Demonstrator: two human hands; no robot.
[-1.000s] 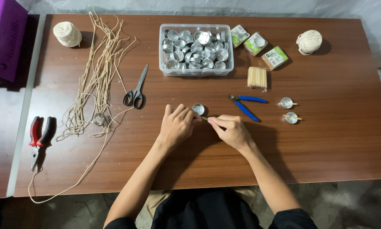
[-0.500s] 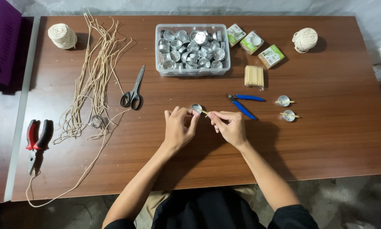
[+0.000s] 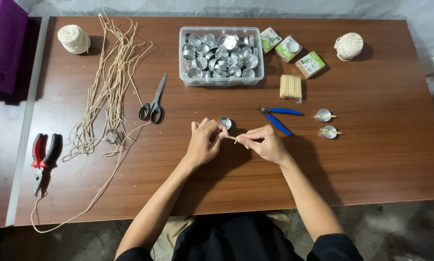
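Both forearms extended from the lower edge of the view toward the middle of the brown bench (image 3: 381, 159), converging so that the hands nearly met. The left hand (image 3: 203, 144) lay knuckles up, its fingers (image 3: 212, 129) curled inward and pinched on one end of a short pale stick (image 3: 230, 138). The right hand (image 3: 264, 144) was held in a loose fist, thumb and forefinger closed on the other end of the same stick. The stick ran level between the two hands, just above the bench surface. A small metal cup (image 3: 224, 123) stood on the bench just beyond the left fingertips; whether it touched them could not be determined.

Blue-handled pliers (image 3: 279, 116) lay just beyond the right hand. Further right were two metal cups with sticks across them (image 3: 326, 123). A bundle of sticks (image 3: 290, 87) lay near a clear tub of metal cups (image 3: 221, 54). Black scissors (image 3: 153, 102) and loose cord strands (image 3: 105, 92) lay to the left, with red-handled pliers (image 3: 44, 153) well apart at the bench edge.
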